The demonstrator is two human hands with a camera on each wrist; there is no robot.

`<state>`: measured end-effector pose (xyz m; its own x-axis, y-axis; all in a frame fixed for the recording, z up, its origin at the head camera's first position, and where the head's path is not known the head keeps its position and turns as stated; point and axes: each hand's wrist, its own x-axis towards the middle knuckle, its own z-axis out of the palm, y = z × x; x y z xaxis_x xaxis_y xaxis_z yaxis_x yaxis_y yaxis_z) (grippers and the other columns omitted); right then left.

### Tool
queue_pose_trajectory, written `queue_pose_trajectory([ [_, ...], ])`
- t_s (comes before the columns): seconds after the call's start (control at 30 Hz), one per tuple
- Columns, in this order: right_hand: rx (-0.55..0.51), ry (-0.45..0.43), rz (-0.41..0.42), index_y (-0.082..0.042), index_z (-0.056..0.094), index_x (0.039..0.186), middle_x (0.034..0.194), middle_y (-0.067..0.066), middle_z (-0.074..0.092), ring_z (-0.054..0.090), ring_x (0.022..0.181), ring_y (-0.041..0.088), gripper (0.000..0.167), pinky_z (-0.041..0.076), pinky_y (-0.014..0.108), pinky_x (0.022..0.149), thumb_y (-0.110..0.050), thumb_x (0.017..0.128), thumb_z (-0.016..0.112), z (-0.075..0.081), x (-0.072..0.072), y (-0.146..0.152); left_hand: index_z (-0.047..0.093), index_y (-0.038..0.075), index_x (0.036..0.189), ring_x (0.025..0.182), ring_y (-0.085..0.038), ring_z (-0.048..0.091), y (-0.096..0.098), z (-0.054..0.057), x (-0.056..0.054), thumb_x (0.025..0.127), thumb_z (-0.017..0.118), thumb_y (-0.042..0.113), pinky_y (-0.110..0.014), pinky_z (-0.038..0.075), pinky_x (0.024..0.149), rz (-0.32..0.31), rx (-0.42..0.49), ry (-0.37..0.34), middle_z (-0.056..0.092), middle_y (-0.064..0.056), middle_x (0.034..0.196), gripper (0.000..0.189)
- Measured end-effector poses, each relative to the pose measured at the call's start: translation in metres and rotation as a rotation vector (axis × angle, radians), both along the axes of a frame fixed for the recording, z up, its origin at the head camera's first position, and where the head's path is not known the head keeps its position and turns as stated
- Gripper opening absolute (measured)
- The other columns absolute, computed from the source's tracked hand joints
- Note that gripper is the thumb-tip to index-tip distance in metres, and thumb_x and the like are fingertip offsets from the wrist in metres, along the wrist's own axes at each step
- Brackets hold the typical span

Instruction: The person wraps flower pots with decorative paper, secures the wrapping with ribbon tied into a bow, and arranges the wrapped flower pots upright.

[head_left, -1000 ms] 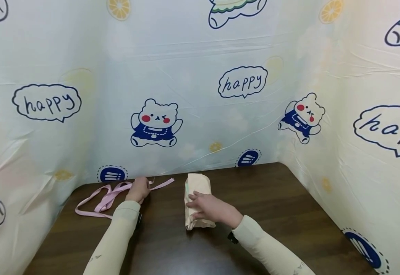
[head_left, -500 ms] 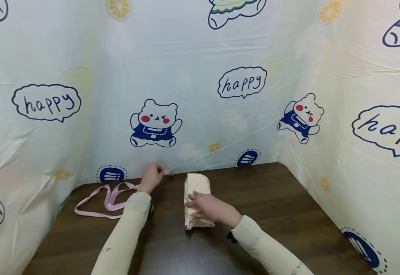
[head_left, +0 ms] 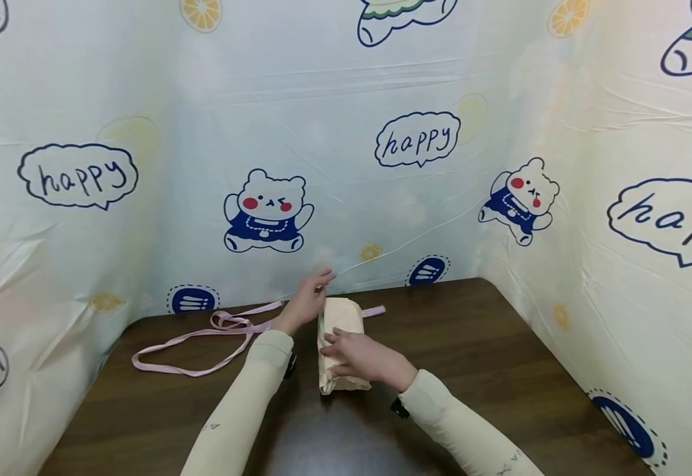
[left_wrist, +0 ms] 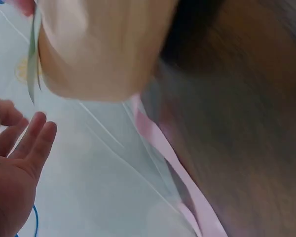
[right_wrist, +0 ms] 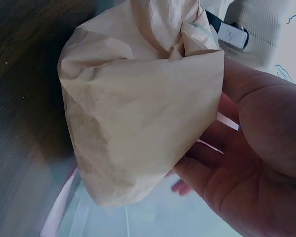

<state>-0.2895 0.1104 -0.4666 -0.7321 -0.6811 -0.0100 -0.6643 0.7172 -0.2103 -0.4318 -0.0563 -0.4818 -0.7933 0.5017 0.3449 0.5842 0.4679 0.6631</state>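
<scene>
A folded light-brown paper bag lies on the table, a pale green strip along its left edge. My right hand rests on it, fingers spread across its top; in the right wrist view the bag hides the fingertips. A pink ribbon lies in loose loops on the left and passes by the bag's far end, one end showing at the right. At the bag's far left corner is my left hand, its fingers loosely bent. The left wrist view shows those fingers apart from the ribbon, which runs behind the bag.
The dark wooden table reaches back to a printed cloth curtain, which hangs around its back and sides. The table's back edge is close beyond the bag.
My left hand has moved right, from the ribbon pile to the bag's far corner. One ribbon end now shows to the right of the bag. The right hand stays on the bag.
</scene>
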Motion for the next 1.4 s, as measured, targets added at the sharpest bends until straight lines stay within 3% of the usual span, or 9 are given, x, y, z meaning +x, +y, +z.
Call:
queue_pose_trajectory([
  [0.17,-0.003,-0.016,-0.013,-0.011,0.066,0.137,0.151,0.012,0.053,0.041,0.146,0.033,0.045,0.046,0.037,0.11,-0.029,0.096,0.071,0.0,0.001,-0.001,0.072,0.002,0.123,0.11,-0.03,0.065,-0.019,-0.012,0.008,0.097,0.056,-0.003,-0.049,0.054,0.094,0.039,0.049,0.065,0.069,-0.016,0.122,0.031],
  [0.37,-0.024,-0.021,-0.019,-0.012,0.065,0.138,0.153,0.011,0.051,0.04,0.147,0.032,0.047,0.045,0.038,0.111,-0.031,0.096,0.071,-0.001,0.002,-0.001,0.077,0.001,0.103,0.084,-0.02,0.062,-0.043,-0.024,0.03,0.091,0.061,-0.003,-0.049,0.057,0.079,0.014,0.118,0.103,0.071,-0.009,0.096,0.02],
  [0.53,-0.044,0.011,0.005,-0.01,0.064,0.139,0.153,0.014,0.05,0.041,0.146,0.034,0.047,0.044,0.04,0.111,-0.03,0.097,0.07,-0.001,0.003,0.001,0.076,0.009,0.1,0.08,-0.014,0.061,-0.056,-0.028,0.05,0.09,0.065,0.0,-0.033,0.054,0.074,0.015,0.086,0.075,0.072,-0.007,0.093,0.017],
  [0.67,-0.05,0.037,0.032,-0.01,0.063,0.139,0.153,0.015,0.05,0.041,0.145,0.033,0.046,0.044,0.04,0.112,-0.03,0.099,0.068,-0.004,0.003,0.003,0.074,0.01,0.105,0.081,-0.013,0.062,-0.061,-0.032,0.062,0.088,0.068,0.001,-0.03,0.053,0.074,-0.011,0.083,0.056,0.071,-0.009,0.096,0.021],
  [0.97,-0.01,0.217,0.029,-0.021,0.071,0.13,0.127,0.008,0.058,0.048,0.117,0.022,0.04,0.044,0.035,0.098,-0.039,0.095,0.071,-0.01,0.002,0.003,0.071,0.006,0.112,0.08,-0.015,0.062,-0.065,-0.044,0.072,0.082,0.07,-0.008,-0.03,0.054,0.071,-0.033,0.12,0.096,0.069,-0.018,0.099,0.034],
  [1.1,-0.013,0.257,-0.017,-0.016,0.068,0.134,0.121,0.004,0.062,0.054,0.107,0.017,0.053,0.052,0.029,0.085,-0.044,0.09,0.076,-0.006,0.004,0.003,0.071,0.006,0.116,0.086,-0.022,0.065,-0.063,-0.039,0.073,0.081,0.07,-0.002,-0.033,0.056,0.075,-0.048,0.084,0.113,0.069,-0.017,0.103,0.035],
  [1.2,-0.009,0.293,-0.051,-0.014,0.067,0.131,0.118,0.0,0.065,0.059,0.102,0.013,0.059,0.055,0.029,0.079,-0.051,0.086,0.078,-0.004,0.005,0.003,0.07,0.004,0.121,0.101,-0.028,0.066,-0.06,-0.031,0.077,0.081,0.071,0.001,-0.043,0.056,0.087,-0.08,0.051,0.099,0.067,-0.015,0.115,0.04],
  [1.3,-0.02,0.333,-0.059,-0.018,0.07,0.115,0.108,-0.005,0.066,0.058,0.092,0.009,0.049,0.054,0.026,0.072,-0.054,0.083,0.08,-0.004,0.005,0.004,0.069,0.004,0.126,0.124,-0.031,0.058,-0.055,-0.023,0.082,0.082,0.072,0.004,-0.052,0.049,0.103,-0.113,0.006,0.098,0.064,-0.013,0.131,0.044],
  [1.4,-0.064,0.351,-0.06,-0.021,0.068,0.094,0.088,-0.01,0.059,0.05,0.075,0.005,0.039,0.044,0.022,0.059,-0.053,0.079,0.084,-0.007,0.006,0.005,0.07,0.005,0.128,0.138,-0.031,0.049,-0.05,-0.017,0.087,0.082,0.072,0.009,-0.055,0.042,0.11,-0.154,-0.036,0.113,0.06,-0.011,0.141,0.046],
])
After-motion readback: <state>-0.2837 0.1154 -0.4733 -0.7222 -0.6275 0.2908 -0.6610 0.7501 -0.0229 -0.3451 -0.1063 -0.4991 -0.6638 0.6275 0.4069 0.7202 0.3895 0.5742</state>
